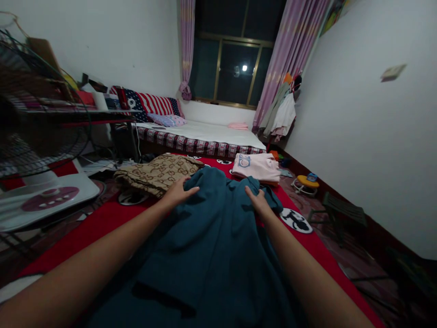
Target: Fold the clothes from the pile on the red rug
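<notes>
A dark teal garment [215, 228] spreads toward me over a red cover with black-and-white round prints [92, 241]. At the garment's far left part, my left hand [179, 193] has its thumb on top of the cloth and its fingers curled at the edge. My right hand [259, 202] grips the far right part in a similar way, the thumb pointing away from me. Its other fingers are mostly hidden. Beyond my left hand lies a folded brown patterned cloth [159, 173]. Past my right hand rests a folded pink garment [257, 167].
A bed with a white sheet [205, 132] stands under the window. On the left are a blurred fan [37, 127], a white plastic stand [78, 182] and a cluttered desk [102, 111]. A yellow stool [306, 182] and a dark folding chair [344, 212] stand along the right wall.
</notes>
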`<state>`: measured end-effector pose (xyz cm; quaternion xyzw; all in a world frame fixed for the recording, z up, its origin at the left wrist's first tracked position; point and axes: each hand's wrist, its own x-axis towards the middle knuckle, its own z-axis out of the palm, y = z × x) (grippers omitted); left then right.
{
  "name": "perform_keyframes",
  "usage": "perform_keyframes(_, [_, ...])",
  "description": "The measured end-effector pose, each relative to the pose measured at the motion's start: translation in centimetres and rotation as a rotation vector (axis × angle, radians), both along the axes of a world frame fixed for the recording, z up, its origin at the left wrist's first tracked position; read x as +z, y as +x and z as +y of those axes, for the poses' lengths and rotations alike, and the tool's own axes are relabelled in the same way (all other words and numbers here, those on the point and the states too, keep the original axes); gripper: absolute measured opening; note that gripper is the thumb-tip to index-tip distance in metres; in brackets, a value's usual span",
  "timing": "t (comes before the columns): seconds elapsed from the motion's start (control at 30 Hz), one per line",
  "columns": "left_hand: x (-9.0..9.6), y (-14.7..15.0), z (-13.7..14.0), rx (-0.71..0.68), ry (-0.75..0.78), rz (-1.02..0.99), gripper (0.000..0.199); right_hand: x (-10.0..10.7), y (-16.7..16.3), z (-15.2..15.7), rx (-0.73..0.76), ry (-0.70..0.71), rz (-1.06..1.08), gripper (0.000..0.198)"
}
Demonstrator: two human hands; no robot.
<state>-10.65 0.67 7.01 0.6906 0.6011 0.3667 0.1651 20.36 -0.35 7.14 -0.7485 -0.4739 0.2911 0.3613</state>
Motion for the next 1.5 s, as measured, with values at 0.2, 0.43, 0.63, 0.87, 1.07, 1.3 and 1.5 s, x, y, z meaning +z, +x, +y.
perform_keyframes(0.2, [-1.7, 4.4, 4.2, 0.139, -0.077, -0.096, 0.089, -1.6, -0.5, 2.4, 0.014, -0.009, -0.296, 0.093])
perform_keyframes(0.43, [-2.2, 5.5, 2.4, -0.041, 0.060, -0.166, 0.035, -1.8, 1.8, 0.2, 0.223, 0.332, -0.309, 0.042])
perform_keyframes(0.63, [2.8, 4.4, 3.4, 0.070, 0.509, -0.304, 0.031, 3.1, 2.1, 2.2, 0.262, 0.802, -0.324, 0.038])
perform_keyframes(0.87, [1.1, 2.6, 5.7, 0.163, 0.176, 0.151, 0.086, 2.4, 2.2, 3.6, 0.186, 0.223, -0.455, 0.081])
perform_keyframes(1.07, [-4.6, -1.6, -2.5, -0.113, 0.090, 0.428, 0.052, -4.6, 5.9, -5.8, 0.345, 0.234, -0.527, 0.055])
perform_keyframes(1.3, [-4.5, -5.9, -10.6, -0.081, -0.077, 0.409, 0.069, -4.6, 7.8, -15.4, 0.366, 0.057, -0.357, 0.058])
perform_keyframes(1.5, [-3.8, -6.0, -12.1, -0.112, -0.142, 0.361, 0.069, -4.4, 7.2, -16.4, 0.323, 0.288, -0.653, 0.033])
